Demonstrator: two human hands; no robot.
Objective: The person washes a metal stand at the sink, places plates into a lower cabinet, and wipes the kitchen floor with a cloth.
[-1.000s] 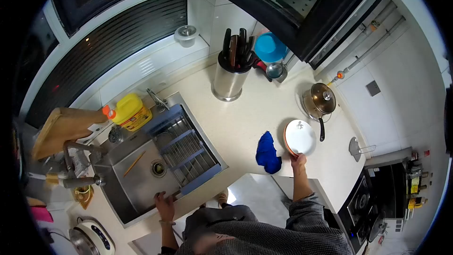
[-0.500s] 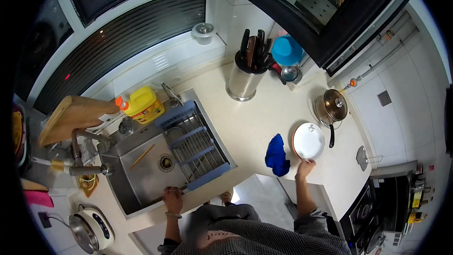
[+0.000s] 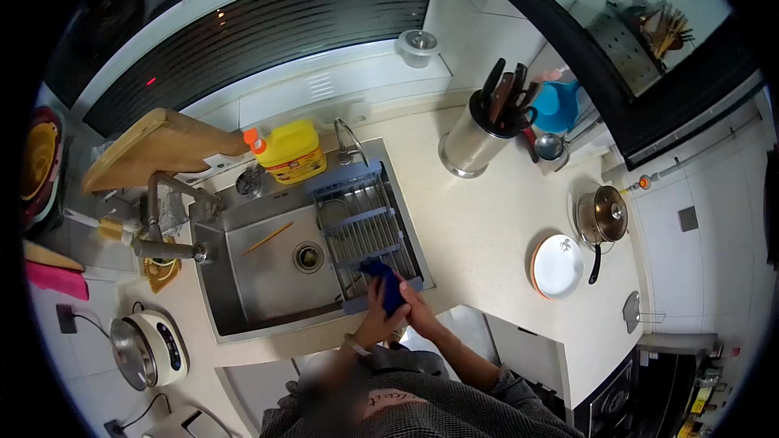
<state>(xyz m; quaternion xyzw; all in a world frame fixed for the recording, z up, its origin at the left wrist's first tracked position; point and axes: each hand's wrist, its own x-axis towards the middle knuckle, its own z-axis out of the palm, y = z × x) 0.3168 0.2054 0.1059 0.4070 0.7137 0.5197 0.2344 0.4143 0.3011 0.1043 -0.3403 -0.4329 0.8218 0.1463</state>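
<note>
The dark blue cloth point(image 3: 391, 294) is bunched between my two hands, over the front right corner of the sink. My left hand point(image 3: 378, 315) grips it from the left side, and my right hand point(image 3: 418, 312) closes on it from the right. Behind the cloth, a metal drying rack point(image 3: 367, 235) with blue-grey edges spans the right part of the steel sink point(image 3: 251, 288). A thin wooden stick point(image 3: 268, 238) lies in the basin near the drain point(image 3: 308, 257). White plates with an orange rim point(image 3: 558, 267) rest on the counter at the right, untouched.
A knife block point(image 3: 472, 144) stands behind the counter. The lidded pot point(image 3: 607, 215) is at the right, its handle toward me. Behind the sink are a yellow bottle point(image 3: 292, 150), a cutting board point(image 3: 158, 152) and the faucet point(image 3: 174, 250). An electric cooker point(image 3: 150, 349) sits at left.
My right hand has left the plates and moved left. The blue cloth has come off the counter into both hands by the sink. The view has shifted left.
</note>
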